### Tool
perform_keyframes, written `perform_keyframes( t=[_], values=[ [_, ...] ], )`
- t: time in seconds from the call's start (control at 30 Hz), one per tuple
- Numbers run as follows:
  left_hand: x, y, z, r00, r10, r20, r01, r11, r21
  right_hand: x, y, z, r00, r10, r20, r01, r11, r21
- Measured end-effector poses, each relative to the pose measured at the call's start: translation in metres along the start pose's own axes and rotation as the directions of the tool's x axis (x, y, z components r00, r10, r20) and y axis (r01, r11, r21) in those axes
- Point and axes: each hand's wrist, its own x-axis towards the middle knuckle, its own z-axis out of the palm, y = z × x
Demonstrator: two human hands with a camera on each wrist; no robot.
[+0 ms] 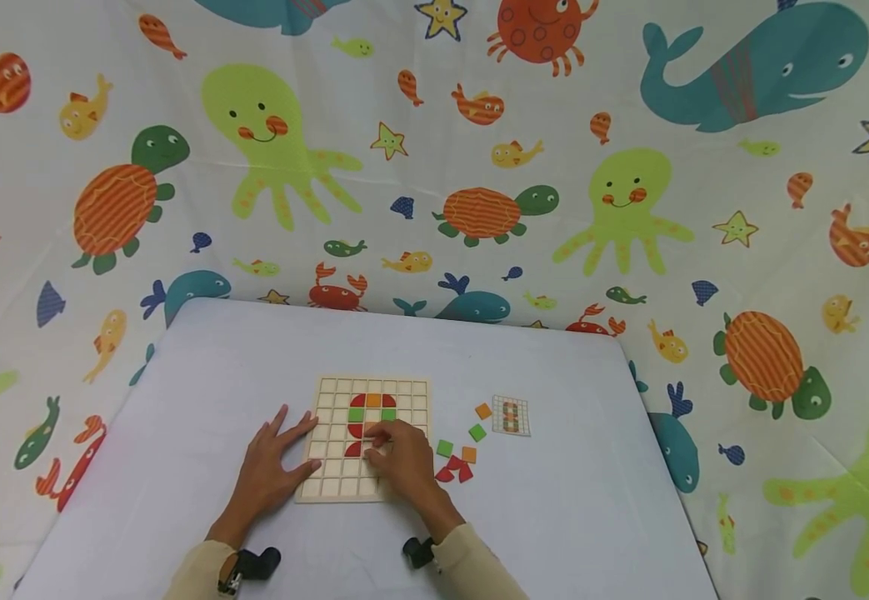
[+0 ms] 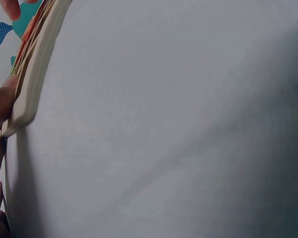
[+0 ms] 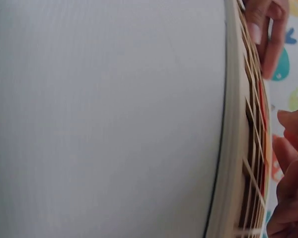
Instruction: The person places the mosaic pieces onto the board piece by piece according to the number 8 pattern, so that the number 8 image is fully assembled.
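Observation:
A wooden grid board (image 1: 329, 482) lies on the table, with red quarter-circle, green and orange square tiles (image 1: 357, 414) set in its cells. My left hand (image 1: 267, 462) is spread at the board's left side, thumb and fingertips touching its edge. Over the middle of the board is my right hand (image 1: 407, 462), its thumb and forefinger bent close together near the lower tiles. In the right wrist view those fingertips (image 3: 284, 144) hover by the board's surface; whether a tile sits between them is hidden. The left wrist view shows the left thumb (image 2: 1, 106) against the board's edge.
Right of the board lie loose green squares (image 1: 477, 432), orange squares (image 1: 483, 411) and red quarter-circles (image 1: 445, 475). Beyond them is a small pattern card (image 1: 511, 416) with a printed grid. A white cloth covers the table (image 1: 576, 500); a sea-animal curtain (image 1: 419, 125) hangs behind.

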Motion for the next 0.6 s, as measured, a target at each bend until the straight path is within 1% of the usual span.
perform_keyframes(
  t=[0.1,0.27,0.4,0.6],
  values=[
    [0.0,0.0,-0.001,1.0,-0.007,0.004,0.007,1.0,-0.004,0.0,0.006,-0.009,1.0,0.005,-0.019,-0.004,0.999,0.04],
    [-0.001,0.0,-0.001,1.0,-0.015,0.008,0.015,1.0,-0.001,-0.001,0.017,-0.027,0.998,0.038,-0.046,-0.034,0.996,0.083],
    [-0.001,0.0,0.0,1.0,-0.01,0.003,0.01,1.0,0.0,-0.001,0.029,-0.041,0.995,0.06,-0.086,-0.053,0.995,0.079],
    [0.0,0.001,-0.001,1.0,0.003,-0.007,-0.003,1.0,-0.002,0.001,0.048,-0.061,0.984,0.129,-0.126,-0.121,0.99,0.066]
  ],
)
